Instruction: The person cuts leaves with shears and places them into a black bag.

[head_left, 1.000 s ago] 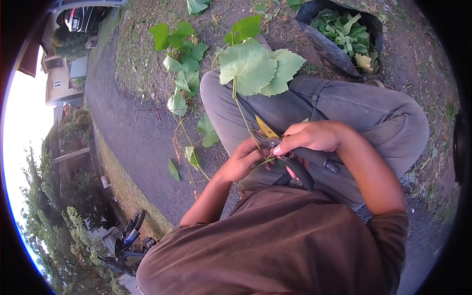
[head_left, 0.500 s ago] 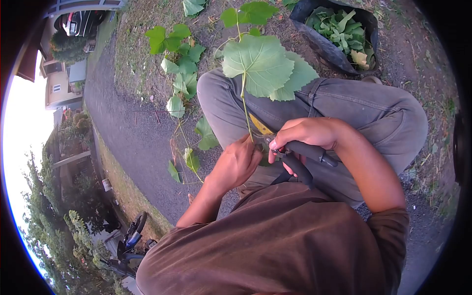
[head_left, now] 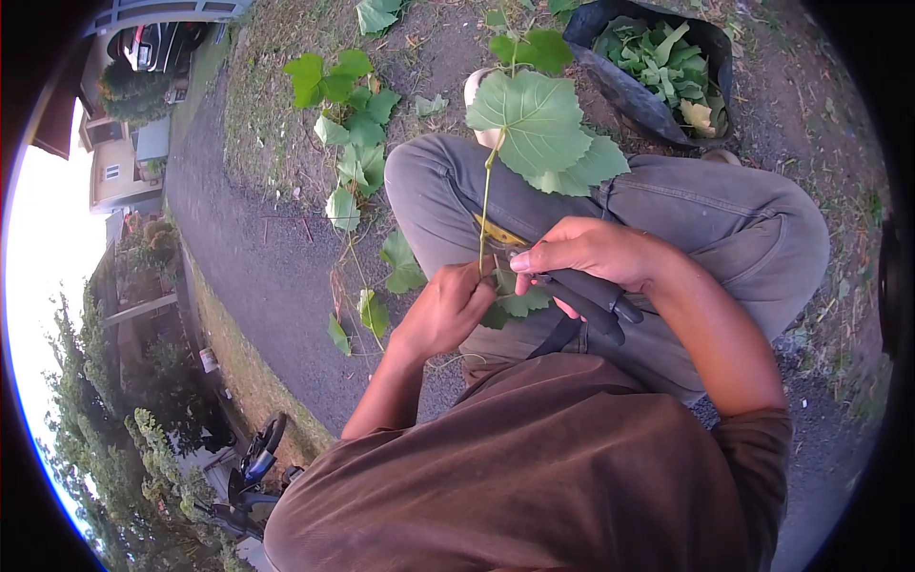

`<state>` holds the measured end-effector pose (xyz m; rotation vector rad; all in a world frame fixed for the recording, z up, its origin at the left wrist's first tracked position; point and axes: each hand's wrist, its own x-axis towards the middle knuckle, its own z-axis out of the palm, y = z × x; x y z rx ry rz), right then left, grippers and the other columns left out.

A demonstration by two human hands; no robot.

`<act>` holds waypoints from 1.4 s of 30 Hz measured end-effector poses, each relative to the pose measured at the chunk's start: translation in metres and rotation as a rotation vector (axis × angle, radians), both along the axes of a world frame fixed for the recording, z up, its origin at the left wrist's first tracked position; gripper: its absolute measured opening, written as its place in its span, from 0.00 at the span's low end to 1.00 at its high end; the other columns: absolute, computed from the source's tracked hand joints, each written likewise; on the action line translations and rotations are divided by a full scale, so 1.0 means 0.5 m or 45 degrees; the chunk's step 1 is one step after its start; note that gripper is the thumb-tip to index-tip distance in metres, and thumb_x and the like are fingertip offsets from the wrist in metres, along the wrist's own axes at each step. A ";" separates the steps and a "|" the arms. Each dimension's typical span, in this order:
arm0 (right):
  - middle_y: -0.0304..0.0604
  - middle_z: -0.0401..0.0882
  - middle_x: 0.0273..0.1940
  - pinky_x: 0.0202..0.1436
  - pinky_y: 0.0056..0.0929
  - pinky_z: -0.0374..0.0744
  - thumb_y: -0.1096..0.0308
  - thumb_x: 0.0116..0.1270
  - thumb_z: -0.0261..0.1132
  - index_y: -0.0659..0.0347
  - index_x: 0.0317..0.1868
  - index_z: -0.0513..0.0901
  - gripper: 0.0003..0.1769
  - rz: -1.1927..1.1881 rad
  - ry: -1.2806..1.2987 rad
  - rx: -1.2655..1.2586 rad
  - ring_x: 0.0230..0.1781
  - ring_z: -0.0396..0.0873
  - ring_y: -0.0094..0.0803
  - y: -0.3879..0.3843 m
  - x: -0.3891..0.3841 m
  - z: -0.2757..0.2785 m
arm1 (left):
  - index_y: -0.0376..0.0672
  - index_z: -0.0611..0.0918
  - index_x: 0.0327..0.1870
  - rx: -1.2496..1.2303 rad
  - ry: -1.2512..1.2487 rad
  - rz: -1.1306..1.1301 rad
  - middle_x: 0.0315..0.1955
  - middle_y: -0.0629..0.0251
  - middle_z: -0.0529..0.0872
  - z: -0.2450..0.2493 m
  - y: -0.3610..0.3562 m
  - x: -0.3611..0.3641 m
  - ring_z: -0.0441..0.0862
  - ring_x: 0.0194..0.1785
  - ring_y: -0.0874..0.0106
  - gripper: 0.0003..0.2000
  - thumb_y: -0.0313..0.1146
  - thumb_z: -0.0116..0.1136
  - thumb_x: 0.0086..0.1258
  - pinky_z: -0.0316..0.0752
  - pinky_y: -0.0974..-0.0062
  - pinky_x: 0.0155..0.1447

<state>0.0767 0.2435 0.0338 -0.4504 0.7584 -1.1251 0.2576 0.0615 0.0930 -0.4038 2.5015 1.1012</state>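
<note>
My left hand [head_left: 446, 310] is closed around the green stem of a grapevine cutting [head_left: 485, 210] over my lap. Broad pale-backed leaves [head_left: 529, 124] spread from the stem's upper part, and a smaller leaf [head_left: 524, 297] hangs between my hands. In my right hand [head_left: 596, 253] are black-handled pruning shears [head_left: 596, 303], gripped with the handles close together. Their jaws are mostly hidden near the fingertips, to the right of the stem. A yellow piece [head_left: 500, 234] shows just above, against my trousers.
A black bag [head_left: 629, 91] full of picked leaves [head_left: 662, 62] stands open beyond my right knee. Another leafy vine [head_left: 357, 157] trails along the ground at left. Farther left are a gravel drive [head_left: 248, 229] and a bicycle [head_left: 253, 472].
The upper leaves have shifted right and the stem stands straighter. The shears' handles have come closer together, and a leaf now shows between my hands.
</note>
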 end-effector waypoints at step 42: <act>0.50 0.88 0.39 0.44 0.40 0.88 0.58 0.76 0.55 0.72 0.67 0.77 0.28 0.016 -0.322 -0.097 0.41 0.89 0.39 0.010 -0.019 -0.036 | 0.32 0.78 0.29 -0.424 -0.030 0.130 0.18 0.48 0.78 0.020 -0.066 0.000 0.80 0.24 0.51 0.24 0.48 0.64 0.79 0.74 0.57 0.35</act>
